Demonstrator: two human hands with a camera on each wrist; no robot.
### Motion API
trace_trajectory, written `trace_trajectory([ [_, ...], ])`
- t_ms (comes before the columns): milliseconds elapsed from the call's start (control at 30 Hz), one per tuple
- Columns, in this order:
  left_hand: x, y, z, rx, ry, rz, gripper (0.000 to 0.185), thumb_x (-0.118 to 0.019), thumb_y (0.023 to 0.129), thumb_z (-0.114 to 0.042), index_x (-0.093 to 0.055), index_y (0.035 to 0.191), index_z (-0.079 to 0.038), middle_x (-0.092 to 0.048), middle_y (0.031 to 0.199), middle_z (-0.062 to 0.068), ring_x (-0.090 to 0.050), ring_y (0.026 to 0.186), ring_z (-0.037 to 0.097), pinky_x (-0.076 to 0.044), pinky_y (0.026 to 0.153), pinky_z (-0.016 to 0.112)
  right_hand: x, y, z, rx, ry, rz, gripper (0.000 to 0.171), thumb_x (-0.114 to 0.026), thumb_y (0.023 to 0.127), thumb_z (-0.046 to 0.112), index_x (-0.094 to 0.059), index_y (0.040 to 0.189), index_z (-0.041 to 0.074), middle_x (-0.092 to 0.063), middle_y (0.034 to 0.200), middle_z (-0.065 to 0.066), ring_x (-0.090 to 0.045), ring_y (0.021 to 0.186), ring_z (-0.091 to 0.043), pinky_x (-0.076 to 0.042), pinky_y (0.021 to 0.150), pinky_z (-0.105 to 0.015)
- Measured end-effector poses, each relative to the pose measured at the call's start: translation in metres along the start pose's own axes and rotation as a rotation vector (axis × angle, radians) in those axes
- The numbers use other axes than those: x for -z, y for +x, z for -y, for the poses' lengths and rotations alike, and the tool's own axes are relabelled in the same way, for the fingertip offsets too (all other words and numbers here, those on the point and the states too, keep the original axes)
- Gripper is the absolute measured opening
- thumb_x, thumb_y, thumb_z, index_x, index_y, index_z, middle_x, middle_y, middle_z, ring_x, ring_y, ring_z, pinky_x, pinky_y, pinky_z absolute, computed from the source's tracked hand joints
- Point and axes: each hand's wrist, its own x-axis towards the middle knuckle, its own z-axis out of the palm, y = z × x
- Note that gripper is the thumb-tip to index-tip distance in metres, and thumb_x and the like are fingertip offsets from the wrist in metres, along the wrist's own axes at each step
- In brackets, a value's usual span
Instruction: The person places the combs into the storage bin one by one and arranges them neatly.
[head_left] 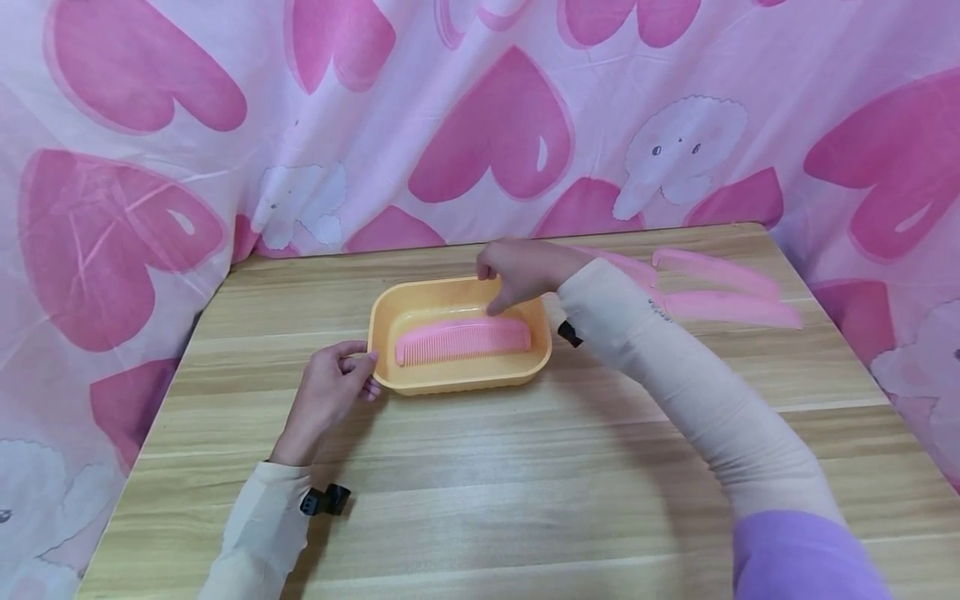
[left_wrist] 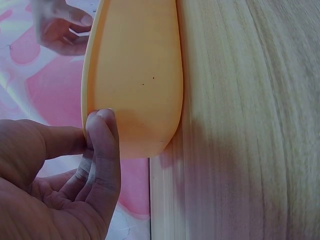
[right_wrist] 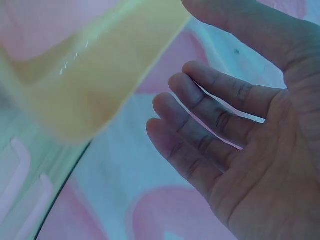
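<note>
A yellow plastic basin (head_left: 450, 386) stands on the table with a pink comb (head_left: 463, 340) lying inside it. My left hand (head_left: 330, 383) pinches the rim at the basin's left end. In the left wrist view, thumb and forefinger close over that rim from both sides. My right hand (head_left: 525, 268) hovers over the basin's far right rim, thumb above the inside, holding nothing. The right wrist view shows its fingers (right_wrist: 200, 120) slightly bent and spread from the thumb.
Three more pink combs lie at the table's back right: one partly behind the right forearm (head_left: 622, 265), a far one (head_left: 720, 273) and a nearer one (head_left: 731, 308). A pink heart-patterned curtain (head_left: 487, 125) hangs round the wooden table (head_left: 480, 492).
</note>
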Motion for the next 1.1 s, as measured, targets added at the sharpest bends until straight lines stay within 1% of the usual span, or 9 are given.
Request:
trace_trajectory([
  [133,0.0,0.0,0.0,-0.016,-0.002,0.003,0.036,-0.055,0.105,-0.01,-0.053,0.134,0.012,-0.07,0.078,0.013,-0.067,0.063,0.015,-0.062,0.06,0.028,0.008,-0.018,-0.014,-0.025,0.074,-0.024,0.055,-0.085,0.082,0.021,-0.063,0.124,-0.007,-0.064,0.124,-0.02,-0.058,0.118,-0.035,-0.049,0.103,-0.044],
  [233,0.0,0.001,0.001,-0.024,0.002,0.003,0.036,-0.055,0.105,-0.01,-0.053,0.133,0.012,-0.07,0.077,0.013,-0.067,0.063,0.014,-0.062,0.061,0.029,0.013,-0.032,-0.026,-0.049,0.1,-0.043,0.056,-0.086,0.082,0.02,-0.062,0.125,-0.007,-0.063,0.124,-0.02,-0.059,0.116,-0.036,-0.05,0.102,-0.046],
  [400,-0.001,0.001,0.002,-0.033,0.007,0.004,0.036,-0.055,0.105,-0.01,-0.053,0.133,0.012,-0.07,0.077,0.013,-0.067,0.063,0.015,-0.062,0.06,0.029,0.018,-0.057,-0.047,-0.078,0.107,-0.092,0.053,-0.086,0.081,0.018,-0.065,0.123,-0.006,-0.066,0.121,-0.018,-0.06,0.113,-0.036,-0.052,0.099,-0.048],
  [600,-0.001,0.0,0.001,-0.019,0.013,0.002,0.037,-0.055,0.105,-0.011,-0.053,0.134,0.012,-0.07,0.077,0.012,-0.068,0.064,0.016,-0.062,0.062,0.03,0.021,-0.091,-0.074,-0.18,0.134,-0.131,0.058,-0.087,0.08,0.02,-0.063,0.126,-0.005,-0.065,0.123,-0.019,-0.057,0.115,-0.035,-0.051,0.099,-0.051],
  [800,0.0,-0.001,0.0,-0.014,0.015,0.002,0.037,-0.055,0.105,-0.011,-0.052,0.135,0.012,-0.071,0.08,0.014,-0.068,0.065,0.017,-0.062,0.062,0.029,0.018,-0.129,-0.105,-0.234,0.16,-0.177,0.057,-0.09,0.078,0.022,-0.066,0.122,-0.004,-0.065,0.119,-0.016,-0.058,0.111,-0.034,-0.051,0.097,-0.051],
  [933,-0.001,-0.002,0.0,-0.038,-0.009,0.007,0.038,-0.056,0.105,-0.01,-0.051,0.134,0.014,-0.07,0.078,0.014,-0.067,0.063,0.015,-0.062,0.06,0.029,0.014,-0.151,-0.127,-0.259,0.144,-0.196,0.061,-0.091,0.077,0.025,-0.065,0.123,-0.006,-0.066,0.119,-0.018,-0.059,0.111,-0.036,-0.051,0.095,-0.053],
  [1033,-0.001,-0.002,0.0,-0.058,-0.029,0.007,0.038,-0.056,0.104,-0.009,-0.052,0.133,0.016,-0.07,0.076,0.013,-0.066,0.061,0.013,-0.062,0.059,0.029,0.011,-0.165,-0.143,-0.29,0.082,-0.209,0.065,-0.091,0.075,0.031,-0.066,0.123,-0.005,-0.066,0.12,-0.019,-0.059,0.112,-0.038,-0.052,0.093,-0.056],
  [1100,-0.001,-0.002,0.0,-0.06,-0.033,0.006,0.038,-0.056,0.104,-0.009,-0.052,0.132,0.016,-0.07,0.075,0.013,-0.066,0.061,0.013,-0.062,0.059,0.028,0.007,-0.173,-0.153,-0.312,0.064,-0.225,0.066,-0.092,0.074,0.031,-0.067,0.122,-0.006,-0.067,0.119,-0.02,-0.06,0.111,-0.04,-0.052,0.092,-0.057],
])
